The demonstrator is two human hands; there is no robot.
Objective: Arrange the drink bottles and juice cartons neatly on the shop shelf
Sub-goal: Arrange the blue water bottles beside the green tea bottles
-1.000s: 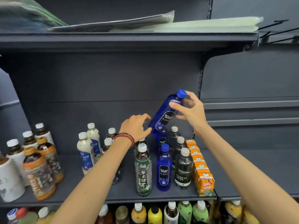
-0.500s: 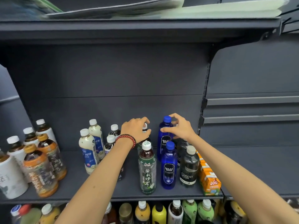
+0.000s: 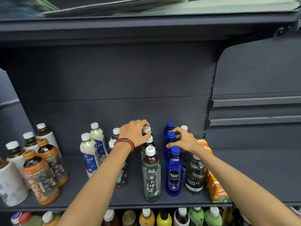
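Where the dark grey metal shelf (image 3: 97,193) runs back to its matt panel, short rows of drinks stand upright near the middle. Reaching to the far end of one row, the left hand (image 3: 136,134), with a red bead bracelet (image 3: 124,142) on its wrist, curls its fingertips round the white ribbed cap of the farthest green-labelled clear plastic tea bottle (image 3: 147,129). The nearest tea bottle (image 3: 151,173) of that row holds dark liquid and reads 茉莉清茶.

Just to the right, the right hand (image 3: 184,141) has thumb and fingers curled round the neck of the middle translucent blue plastic bottle (image 3: 171,135). It stands between a far blue bottle (image 3: 169,124) and a near blue bottle (image 3: 174,173) printed BOLSA SODA.

Beside those stands a smoky clear bottle (image 3: 194,175) reading FOREST SODA, then a row of glossy orange juice cartons (image 3: 216,188) at the right end. Further left stand creamy white bottles (image 3: 89,155) with blue labels.
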